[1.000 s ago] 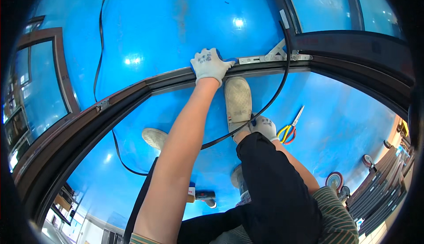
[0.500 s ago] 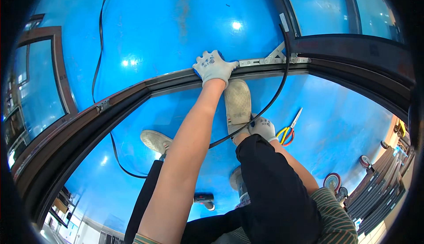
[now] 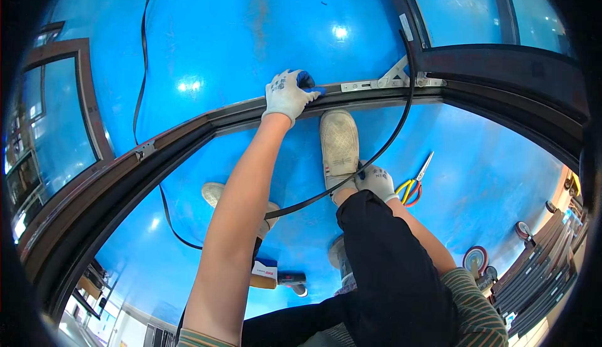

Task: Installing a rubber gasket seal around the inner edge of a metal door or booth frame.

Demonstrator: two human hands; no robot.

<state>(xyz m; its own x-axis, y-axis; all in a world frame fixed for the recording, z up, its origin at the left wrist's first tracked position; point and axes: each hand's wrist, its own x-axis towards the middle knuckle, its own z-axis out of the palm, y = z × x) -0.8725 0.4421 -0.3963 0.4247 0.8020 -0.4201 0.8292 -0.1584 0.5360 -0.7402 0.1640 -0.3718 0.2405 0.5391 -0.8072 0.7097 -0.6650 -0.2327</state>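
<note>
My left hand [image 3: 287, 97], in a white glove with a blue palm, is on the near rail of a dark brown window frame [image 3: 241, 116]. Its fingers curl over the rail and the thumb points right along it. Low beside my shoe [image 3: 339, 143], my gloved right hand [image 3: 375, 182] grips a black rubber strip [image 3: 390, 140]. The strip arcs up to the frame's right part and runs left beneath my left forearm. A silver hinge arm [image 3: 394, 78] is fixed on the rail, right of my left hand. Scissors [image 3: 412, 188] with yellow and red handles lie right of my right hand.
A glazed panel [image 3: 55, 105] stands at the left. Dark profiles [image 3: 533, 278] are stacked at the lower right near caster wheels [image 3: 475, 259]. A cordless power tool [image 3: 292, 279] and a white box [image 3: 266, 268] lie on the blue floor behind my feet.
My left hand has moved slightly left along the rail, and its spread fingers have curled in. The right hand has stayed on the strip. The white box has come into sight beside my left forearm.
</note>
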